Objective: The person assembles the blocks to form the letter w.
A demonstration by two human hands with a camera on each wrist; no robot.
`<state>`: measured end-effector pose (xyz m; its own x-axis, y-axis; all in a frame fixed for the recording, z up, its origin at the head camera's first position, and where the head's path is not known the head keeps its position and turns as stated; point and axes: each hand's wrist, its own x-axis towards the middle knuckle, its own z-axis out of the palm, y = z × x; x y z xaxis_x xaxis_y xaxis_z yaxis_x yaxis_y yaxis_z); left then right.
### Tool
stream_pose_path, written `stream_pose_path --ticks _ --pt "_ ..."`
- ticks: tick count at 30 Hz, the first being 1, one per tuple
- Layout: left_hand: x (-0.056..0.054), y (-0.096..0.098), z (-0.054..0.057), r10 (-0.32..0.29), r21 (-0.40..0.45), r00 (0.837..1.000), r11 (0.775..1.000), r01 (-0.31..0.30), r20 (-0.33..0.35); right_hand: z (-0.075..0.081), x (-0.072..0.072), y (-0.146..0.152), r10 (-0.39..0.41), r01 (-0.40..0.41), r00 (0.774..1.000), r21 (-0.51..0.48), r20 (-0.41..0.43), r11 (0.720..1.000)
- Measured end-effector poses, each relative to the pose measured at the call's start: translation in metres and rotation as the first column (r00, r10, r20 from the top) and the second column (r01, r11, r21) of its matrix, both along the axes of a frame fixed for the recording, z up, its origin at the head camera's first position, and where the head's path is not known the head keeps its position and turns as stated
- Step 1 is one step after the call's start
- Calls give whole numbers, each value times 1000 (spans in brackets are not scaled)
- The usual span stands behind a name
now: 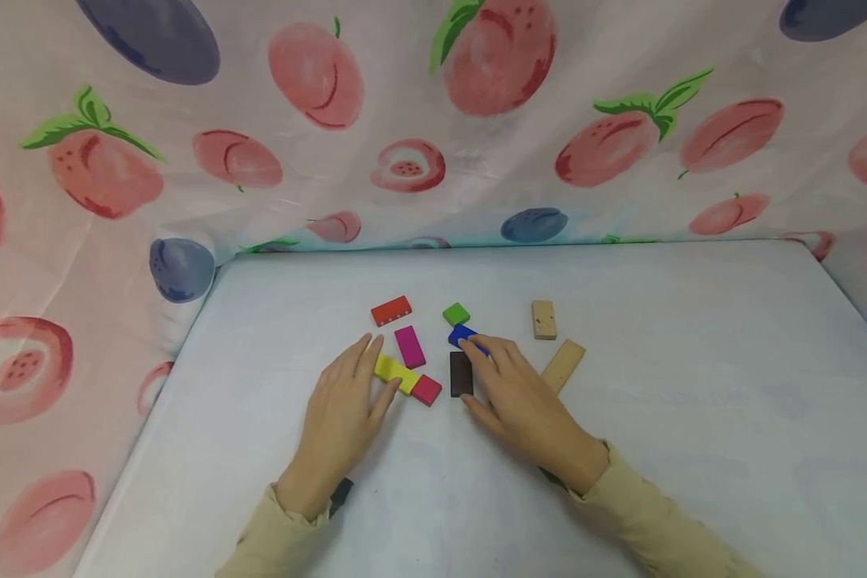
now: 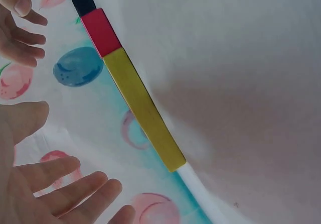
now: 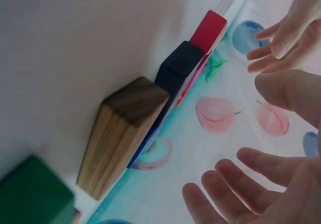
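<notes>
My left hand (image 1: 339, 405) is spread beside a yellow block (image 1: 386, 369), its fingertips right at the block's left end. A small crimson block (image 1: 426, 390) meets the yellow block's other end. My right hand (image 1: 523, 401) hovers with loosely bent fingers over a dark block (image 1: 461, 374) and a blue block (image 1: 458, 335), partly covering the blue one. In both wrist views the palms are empty. A striped wooden block (image 3: 120, 133) and a dark green block (image 3: 35, 196) show close up in the right wrist view; the right hand hides them in the head view.
Behind the hands lie a magenta block (image 1: 410, 347), a red block with pale dots (image 1: 391, 311) and a small green block (image 1: 456, 314). Two pale wooden pieces, a short block (image 1: 544, 320) and a plank (image 1: 565, 363), lie to the right. Fruit-print cloth (image 1: 477, 185) rises behind the white table (image 1: 694, 466).
</notes>
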<state>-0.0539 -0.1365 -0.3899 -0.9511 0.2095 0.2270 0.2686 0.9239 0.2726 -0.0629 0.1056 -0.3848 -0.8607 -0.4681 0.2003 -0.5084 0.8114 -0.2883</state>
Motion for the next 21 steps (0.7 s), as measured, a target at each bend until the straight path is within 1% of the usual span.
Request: stream_pose_path --ticks 5,10,14,21 --pt "-3 -2 1 14 20 1000 1000 -15 11 0 -2 -7 16 -15 1000 -20 12 1000" --pt "-4 -3 1 27 46 999 999 -28 17 -2 -4 -15 19 -16 998 -43 60 999" --pt "-7 -5 1 37 45 999 998 -38 16 -3 -5 -21 36 -27 994 -79 103 996" --pt "-14 -6 2 32 55 999 998 -33 18 -5 -9 -28 32 -20 988 -81 152 996"
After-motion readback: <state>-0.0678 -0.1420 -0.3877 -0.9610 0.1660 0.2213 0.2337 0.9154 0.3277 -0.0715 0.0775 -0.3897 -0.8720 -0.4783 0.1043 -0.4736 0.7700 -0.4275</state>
